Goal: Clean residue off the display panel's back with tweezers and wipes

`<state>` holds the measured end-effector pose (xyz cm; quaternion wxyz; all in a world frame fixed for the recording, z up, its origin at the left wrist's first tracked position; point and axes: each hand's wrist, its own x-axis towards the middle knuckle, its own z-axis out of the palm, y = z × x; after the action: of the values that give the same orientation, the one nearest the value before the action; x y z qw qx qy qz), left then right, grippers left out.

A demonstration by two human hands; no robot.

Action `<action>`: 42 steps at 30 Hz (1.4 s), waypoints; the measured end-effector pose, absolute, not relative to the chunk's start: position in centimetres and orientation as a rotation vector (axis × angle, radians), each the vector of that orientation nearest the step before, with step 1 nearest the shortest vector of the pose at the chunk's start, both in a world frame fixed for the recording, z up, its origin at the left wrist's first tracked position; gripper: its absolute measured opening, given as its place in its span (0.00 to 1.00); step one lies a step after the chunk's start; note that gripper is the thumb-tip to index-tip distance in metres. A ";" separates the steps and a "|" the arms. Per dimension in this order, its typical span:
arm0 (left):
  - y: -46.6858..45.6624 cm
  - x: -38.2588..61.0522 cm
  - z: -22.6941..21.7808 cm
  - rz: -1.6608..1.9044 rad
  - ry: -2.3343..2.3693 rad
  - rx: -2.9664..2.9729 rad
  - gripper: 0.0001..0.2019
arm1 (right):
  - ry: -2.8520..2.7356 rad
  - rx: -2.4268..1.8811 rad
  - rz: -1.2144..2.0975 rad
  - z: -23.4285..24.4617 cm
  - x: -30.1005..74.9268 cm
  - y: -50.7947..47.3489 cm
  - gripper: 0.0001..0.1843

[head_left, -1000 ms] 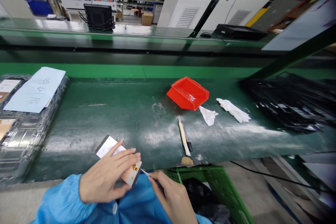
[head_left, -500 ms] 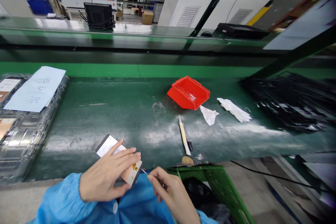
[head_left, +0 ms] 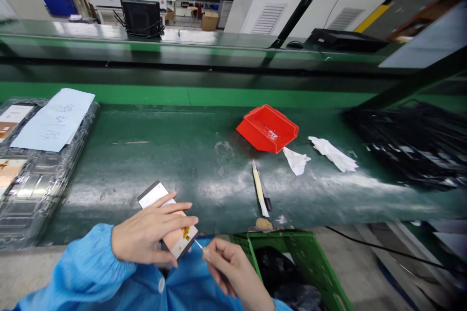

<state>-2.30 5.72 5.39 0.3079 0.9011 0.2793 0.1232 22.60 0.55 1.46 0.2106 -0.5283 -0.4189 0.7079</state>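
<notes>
My left hand is closed around a flat phone display panel, fingers across its face and thumb at the near edge. The panel has a white end, a copper-toned end with a golden flex piece, and dark borders. It lies tilted at the bench's front edge, partly hidden by the hand. In my right hand, fingertips pinch a thin pointed metal tool, whose tip meets the panel's lower right corner. The tool's exact kind and its rear part are hidden by the fingers.
On the green bench are a red bin, a cream-handled knife beside a dark pen-like item, and crumpled white tissues. Clear trays hold panels at left under a handwritten sheet. A green crate with black bags stands below.
The view has shifted slightly. My left fingers sit a little more spread, showing more of the golden flex piece. The tool tip stays by the panel's corner.
</notes>
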 end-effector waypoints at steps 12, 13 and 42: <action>5.9 -2.5 5.0 0.366 0.724 2.346 0.39 | -0.909 -1.352 2.154 -0.6 22.8 0.2 0.22; 5.9 -2.5 5.0 0.363 0.725 2.348 0.39 | -0.894 -1.341 2.155 -0.6 22.7 0.2 0.22; 5.8 -2.5 4.8 0.387 0.739 2.340 0.38 | -1.549 -1.475 1.487 1.0 23.1 -0.5 0.17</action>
<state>-2.51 5.80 4.82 0.3227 0.8916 0.2814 0.1474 23.08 -0.54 1.01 0.2649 -0.5460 -0.5733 0.5505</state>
